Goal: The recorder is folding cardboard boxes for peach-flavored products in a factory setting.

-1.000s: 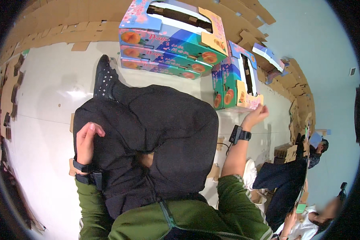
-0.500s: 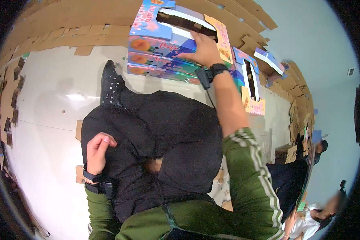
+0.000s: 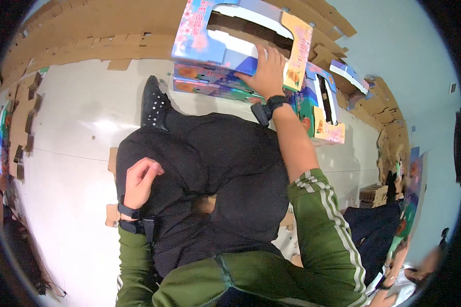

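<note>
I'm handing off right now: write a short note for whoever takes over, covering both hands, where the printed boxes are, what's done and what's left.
Right hand: stretched forward, palm and fingers pressed on the near side of the top printed carton, which has an open cut-out top. Grip looks flat, not closed around anything.
Left hand: loosely curled, resting on the knee of the black trousers, holding nothing.
Boxes: the top carton sits on a stack of flat printed cartons on the floor ahead; another upright carton stands to the right of it.
Done: top carton is on the stack.
Left: probably squaring or shaping it; no seated flaps can be seen.
</note>
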Available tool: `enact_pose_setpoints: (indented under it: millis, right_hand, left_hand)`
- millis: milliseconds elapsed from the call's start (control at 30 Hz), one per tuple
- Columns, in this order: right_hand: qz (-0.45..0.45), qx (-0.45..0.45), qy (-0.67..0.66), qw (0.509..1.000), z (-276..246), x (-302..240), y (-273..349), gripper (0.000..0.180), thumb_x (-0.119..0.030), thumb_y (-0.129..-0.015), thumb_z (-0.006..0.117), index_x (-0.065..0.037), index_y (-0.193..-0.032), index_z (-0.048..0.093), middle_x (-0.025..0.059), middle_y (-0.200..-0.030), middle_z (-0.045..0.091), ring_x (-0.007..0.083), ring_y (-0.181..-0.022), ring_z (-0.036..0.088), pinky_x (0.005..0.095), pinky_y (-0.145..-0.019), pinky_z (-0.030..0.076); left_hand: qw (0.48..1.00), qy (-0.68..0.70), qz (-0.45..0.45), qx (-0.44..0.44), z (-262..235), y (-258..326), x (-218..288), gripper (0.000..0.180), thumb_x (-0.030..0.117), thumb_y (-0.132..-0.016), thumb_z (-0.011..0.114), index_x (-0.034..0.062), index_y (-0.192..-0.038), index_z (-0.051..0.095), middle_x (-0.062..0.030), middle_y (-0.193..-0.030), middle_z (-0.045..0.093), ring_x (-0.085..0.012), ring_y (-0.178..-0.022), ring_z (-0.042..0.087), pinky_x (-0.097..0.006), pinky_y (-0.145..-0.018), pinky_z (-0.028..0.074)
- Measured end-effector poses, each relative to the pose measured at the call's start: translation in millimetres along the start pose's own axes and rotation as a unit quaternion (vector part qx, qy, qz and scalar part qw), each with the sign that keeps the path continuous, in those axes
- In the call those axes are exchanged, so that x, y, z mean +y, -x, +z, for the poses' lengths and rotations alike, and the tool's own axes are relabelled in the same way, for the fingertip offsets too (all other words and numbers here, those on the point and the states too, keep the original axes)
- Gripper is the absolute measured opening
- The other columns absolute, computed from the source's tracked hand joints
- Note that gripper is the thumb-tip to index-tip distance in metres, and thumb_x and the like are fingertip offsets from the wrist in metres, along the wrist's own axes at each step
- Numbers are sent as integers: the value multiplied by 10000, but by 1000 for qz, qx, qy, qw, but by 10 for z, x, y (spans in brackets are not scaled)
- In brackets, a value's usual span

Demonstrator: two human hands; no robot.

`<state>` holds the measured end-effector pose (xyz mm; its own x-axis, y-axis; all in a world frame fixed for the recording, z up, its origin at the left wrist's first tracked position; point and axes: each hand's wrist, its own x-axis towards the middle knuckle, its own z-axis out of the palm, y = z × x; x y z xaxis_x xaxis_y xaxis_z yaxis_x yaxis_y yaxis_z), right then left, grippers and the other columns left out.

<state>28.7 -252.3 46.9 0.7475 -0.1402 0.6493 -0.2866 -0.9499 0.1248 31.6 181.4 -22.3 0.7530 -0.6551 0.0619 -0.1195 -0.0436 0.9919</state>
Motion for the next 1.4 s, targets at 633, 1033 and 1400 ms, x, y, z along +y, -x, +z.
enact_pose_setpoints:
  millis: [633,1033,1400]
  right_hand:
    - [-16,-17,-137,990,-1435,-703,1033,795,-290,-540,827,-70,-1261,575,194,-1099,532,389,-1098,498,520,-1014,369]
    - [238,-136,-226,935,-2892,398,1288,958,-274,-514,955,2,-1337,550,168,-1263,591,271,-1185,563,369,-1018,427]
    - [486,-116,193,845,-2144,2056,560,1134,-758,-631,724,79,-1361,490,301,-1282,595,405,-1188,600,465,-1023,450]
  left_hand:
    - [1000,27,-9,1,58,234,33,235,157,-1026,536,-8,-886,627,-42,-842,645,-105,-796,580,-250,-751,467]
    - [1000,12,7,-7,60,196,-9,242,173,-1034,527,11,-881,621,-29,-834,644,-91,-780,570,-237,-741,454]
    - [1000,4,-4,-1,23,185,-10,258,178,-1035,526,1,-868,612,-36,-822,633,-102,-776,567,-242,-736,453]
